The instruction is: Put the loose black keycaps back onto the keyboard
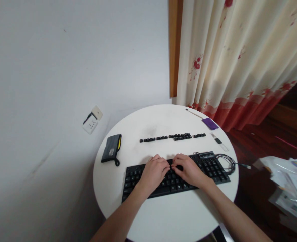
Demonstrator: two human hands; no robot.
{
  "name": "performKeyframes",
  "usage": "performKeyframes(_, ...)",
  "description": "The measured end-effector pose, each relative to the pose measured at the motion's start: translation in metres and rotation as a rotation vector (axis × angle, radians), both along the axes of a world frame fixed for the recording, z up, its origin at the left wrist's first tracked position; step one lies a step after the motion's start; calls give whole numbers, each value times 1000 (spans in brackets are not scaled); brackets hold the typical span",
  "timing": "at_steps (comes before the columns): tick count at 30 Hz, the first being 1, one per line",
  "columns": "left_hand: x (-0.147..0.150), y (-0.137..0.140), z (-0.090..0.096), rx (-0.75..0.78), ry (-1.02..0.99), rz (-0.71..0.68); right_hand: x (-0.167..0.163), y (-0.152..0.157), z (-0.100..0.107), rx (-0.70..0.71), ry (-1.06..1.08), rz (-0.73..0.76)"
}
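Your fingers (166, 166) curl over the keyboard (175, 182), gripping or not I can't tell; its keys (212, 165) look light and stiff, best pinched by opposite sides.

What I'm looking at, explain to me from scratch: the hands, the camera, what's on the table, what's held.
There's no machine: a person's bare left hand and right hand are working, viewed by one head-worn camera looking forward and down. Both hands are at a black keyboard; whether the fingertips hold anything is too small to tell. On the round white table beyond it lie loose keycaps; leftward, a dark pouch; rightward, a purple cloth and a small wire tool.
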State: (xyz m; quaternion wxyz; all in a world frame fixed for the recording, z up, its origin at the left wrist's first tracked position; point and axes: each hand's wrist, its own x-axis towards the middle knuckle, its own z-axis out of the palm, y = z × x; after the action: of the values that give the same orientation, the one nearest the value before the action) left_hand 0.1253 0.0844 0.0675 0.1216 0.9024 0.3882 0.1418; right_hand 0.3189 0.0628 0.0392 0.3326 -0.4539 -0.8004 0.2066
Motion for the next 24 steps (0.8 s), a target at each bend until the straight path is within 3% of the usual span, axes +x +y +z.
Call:
performKeyframes(8,3,-11,12,61,118,-10,-2,-2,4,-10,-62,-56)
performKeyframes(14,1,-11,10,53,135,23,-3,-2,5,-19,-101,-75)
performKeyframes(24,1,-7,3,-6,23,32,-1,-2,4,-34,-153,-126)
